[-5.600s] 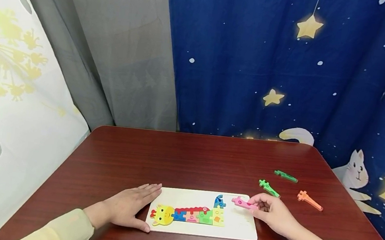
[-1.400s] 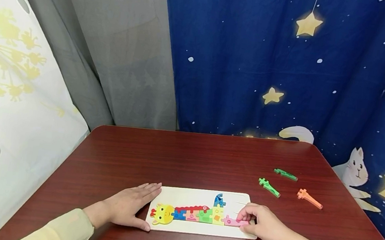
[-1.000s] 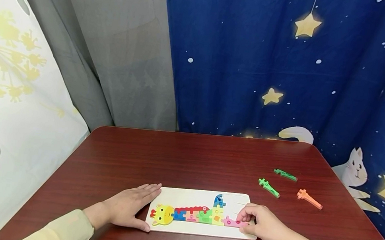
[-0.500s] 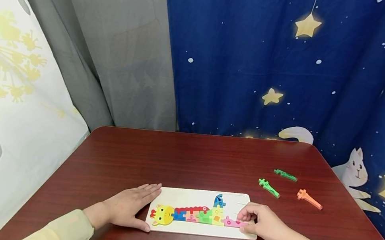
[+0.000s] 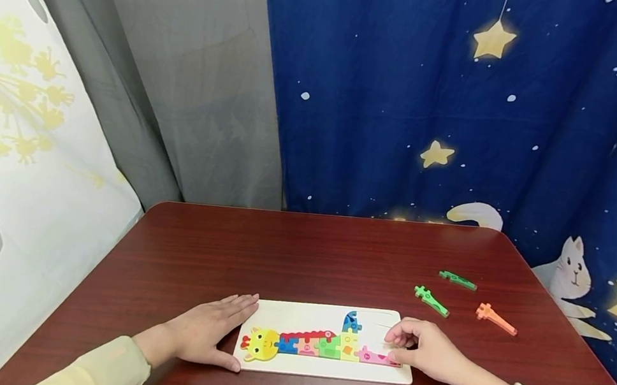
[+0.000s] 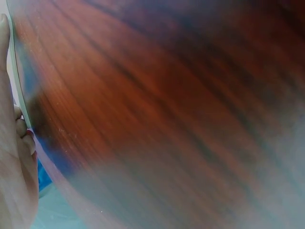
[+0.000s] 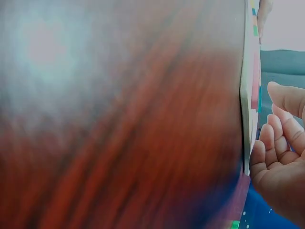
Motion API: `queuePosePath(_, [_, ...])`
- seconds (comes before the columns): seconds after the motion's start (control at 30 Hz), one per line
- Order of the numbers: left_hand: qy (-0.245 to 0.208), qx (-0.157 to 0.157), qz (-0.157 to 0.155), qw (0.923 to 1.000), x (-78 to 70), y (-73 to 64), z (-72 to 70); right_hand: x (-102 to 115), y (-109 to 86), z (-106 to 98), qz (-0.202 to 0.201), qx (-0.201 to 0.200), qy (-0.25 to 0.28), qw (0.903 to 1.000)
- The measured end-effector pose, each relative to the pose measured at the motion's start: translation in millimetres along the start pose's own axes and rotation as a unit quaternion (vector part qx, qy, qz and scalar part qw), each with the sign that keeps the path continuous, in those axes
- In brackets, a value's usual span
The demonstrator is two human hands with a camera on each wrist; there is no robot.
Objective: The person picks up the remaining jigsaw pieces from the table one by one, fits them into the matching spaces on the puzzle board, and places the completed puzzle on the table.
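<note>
My left hand (image 5: pixel 205 331) lies flat with its fingers over the left edge of a white puzzle board (image 5: pixel 296 317). A giraffe is laid out on the board: a yellow head piece (image 5: pixel 262 345), a red mane piece (image 5: pixel 307 335), several coloured body pieces and a blue piece (image 5: pixel 351 323) above. At its right end sits a pink leg piece (image 5: pixel 372 356), flat and joined to the yellow body piece (image 5: pixel 348 347). My right hand (image 5: pixel 430 349) hovers just over that leg's end, hiding a little of it. In the right wrist view, thumb and fingers (image 7: pixel 289 125) stand apart, holding nothing.
Right of and beyond the board, loose on the brown table (image 5: pixel 278 253), lie a light green piece (image 5: pixel 431 301), a dark green piece (image 5: pixel 457 280) and an orange piece (image 5: pixel 496 319). Curtains (image 5: pixel 366 97) hang behind the table's far edge.
Earlier my right hand held the pink leg piece above the board, then set it against the yellow body piece. Now it has let go and risen slightly. My left hand has stayed put.
</note>
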State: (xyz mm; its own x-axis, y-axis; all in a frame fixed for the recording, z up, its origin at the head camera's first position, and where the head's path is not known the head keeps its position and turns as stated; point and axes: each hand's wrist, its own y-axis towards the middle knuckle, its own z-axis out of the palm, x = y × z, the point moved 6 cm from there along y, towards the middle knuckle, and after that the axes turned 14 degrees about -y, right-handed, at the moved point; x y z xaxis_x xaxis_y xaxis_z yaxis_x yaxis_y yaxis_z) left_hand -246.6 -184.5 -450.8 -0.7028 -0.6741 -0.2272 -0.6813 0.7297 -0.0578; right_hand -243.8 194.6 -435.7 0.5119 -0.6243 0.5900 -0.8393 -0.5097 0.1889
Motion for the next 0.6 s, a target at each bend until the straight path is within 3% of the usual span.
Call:
queuePosePath(0.3, [-0.004,-0.006,0.009,0.9999,-0.3,-0.3,-0.3,-8.5,2.7,-13.1,0.013,-0.040,-0.013,0.9990])
queuePosePath(0.6, [-0.003,-0.007,0.010,0.9999,0.4,-0.2,0.0,-21.1,5.2,-28.1,0.079,-0.072,-0.002,0.9943])
